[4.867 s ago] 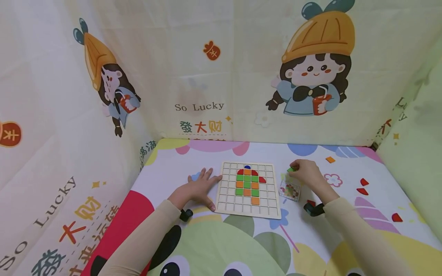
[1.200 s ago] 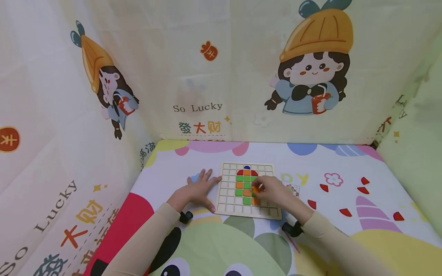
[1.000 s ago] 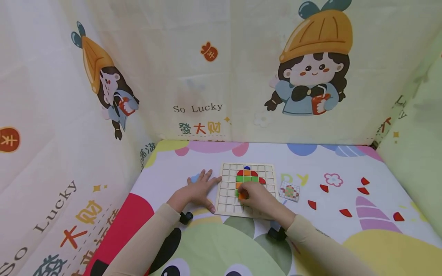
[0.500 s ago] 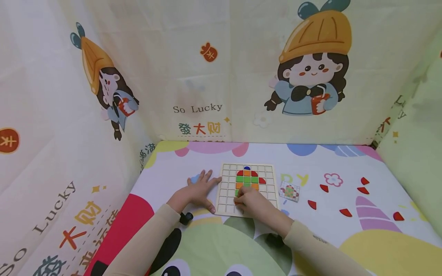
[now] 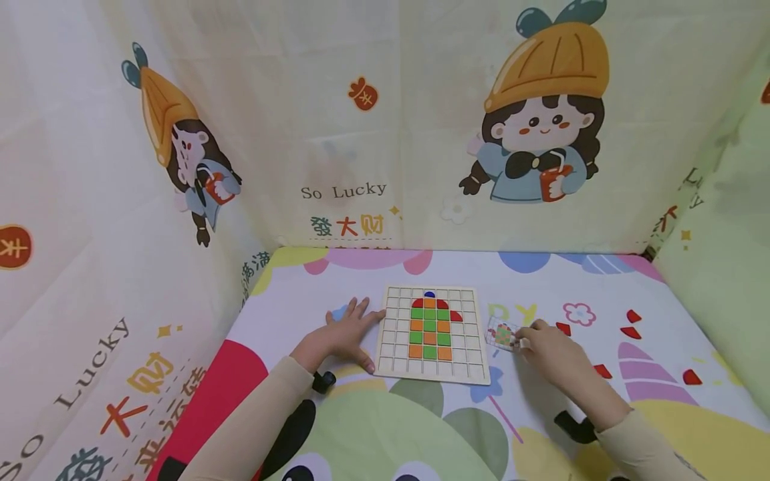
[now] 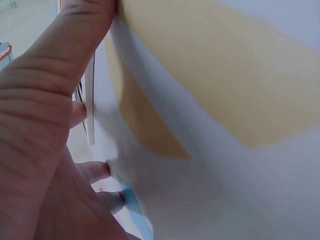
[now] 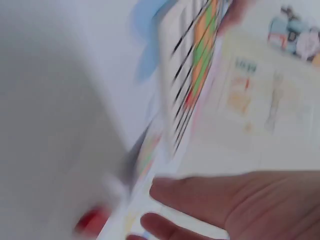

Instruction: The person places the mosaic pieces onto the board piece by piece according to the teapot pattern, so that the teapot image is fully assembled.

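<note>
The wooden grid board (image 5: 469, 371) lies flat on the table, with orange, green, red and blue tiles forming a figure. An orange tile (image 5: 416, 351) sits at the lower left of that figure. My left hand (image 5: 339, 337) is spread flat at the board's left edge, fingertips and thumb touching it. To the right of the board, my right hand (image 5: 553, 354) hovers beside the small pattern card (image 5: 502, 334), its fingertips overlapping the card's right edge. In the right wrist view the thumb and fingers (image 7: 190, 197) look slightly apart and hold nothing visible; that view is blurred.
Several red quarter-round tiles lie loose on the right: one (image 5: 563, 328) behind the right hand, one (image 5: 602, 371) by the wrist, others (image 5: 633, 316) farther right. A printed cloth covers the table (image 5: 385, 427), and cloth walls (image 5: 421, 133) enclose it.
My right hand has set an orange tile at the figure's lower left, then moved right off the board to the card. Earlier, more orange and green tiles joined the figure. My left hand stays put.
</note>
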The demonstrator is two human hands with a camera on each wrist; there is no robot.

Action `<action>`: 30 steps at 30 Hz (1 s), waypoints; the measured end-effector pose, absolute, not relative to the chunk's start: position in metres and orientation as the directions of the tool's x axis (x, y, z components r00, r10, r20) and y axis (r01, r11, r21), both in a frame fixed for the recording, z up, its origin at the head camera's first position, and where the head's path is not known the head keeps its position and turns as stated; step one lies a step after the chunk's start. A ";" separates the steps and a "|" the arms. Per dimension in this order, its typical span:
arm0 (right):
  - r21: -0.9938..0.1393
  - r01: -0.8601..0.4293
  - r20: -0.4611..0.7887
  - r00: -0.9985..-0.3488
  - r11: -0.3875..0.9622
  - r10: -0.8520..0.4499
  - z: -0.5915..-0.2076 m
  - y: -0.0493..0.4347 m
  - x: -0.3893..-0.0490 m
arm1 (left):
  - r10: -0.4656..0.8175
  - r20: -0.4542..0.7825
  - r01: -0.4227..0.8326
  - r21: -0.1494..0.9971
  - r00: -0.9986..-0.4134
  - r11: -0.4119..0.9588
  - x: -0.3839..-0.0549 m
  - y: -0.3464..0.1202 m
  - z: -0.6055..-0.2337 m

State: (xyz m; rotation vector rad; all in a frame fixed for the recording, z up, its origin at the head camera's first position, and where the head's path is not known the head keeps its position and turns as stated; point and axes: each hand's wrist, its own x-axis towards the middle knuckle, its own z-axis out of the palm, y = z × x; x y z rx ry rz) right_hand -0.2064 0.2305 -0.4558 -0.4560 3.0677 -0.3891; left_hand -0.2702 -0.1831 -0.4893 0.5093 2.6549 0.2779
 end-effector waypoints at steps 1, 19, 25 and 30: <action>-0.230 -0.287 0.014 -0.957 0.930 -0.291 -0.457 0.242 -0.205 | 0.393 -0.367 0.307 0.271 -0.843 0.912 -0.270 -0.183 -0.489; -0.552 -0.135 -0.066 -0.977 0.823 -0.204 -0.447 0.248 -0.205 | 0.395 -0.373 0.304 0.279 -0.840 0.911 -0.269 -0.183 -0.489; -0.715 -0.076 -0.167 -0.947 0.695 -0.275 -0.442 0.192 -0.224 | 0.395 -0.372 0.310 0.268 -0.840 0.912 -0.270 -0.184 -0.489; -0.769 -0.080 -0.161 -0.936 0.634 -0.313 -0.459 0.136 -0.247 | 0.402 -0.377 0.311 0.280 -0.834 0.908 -0.270 -0.183 -0.486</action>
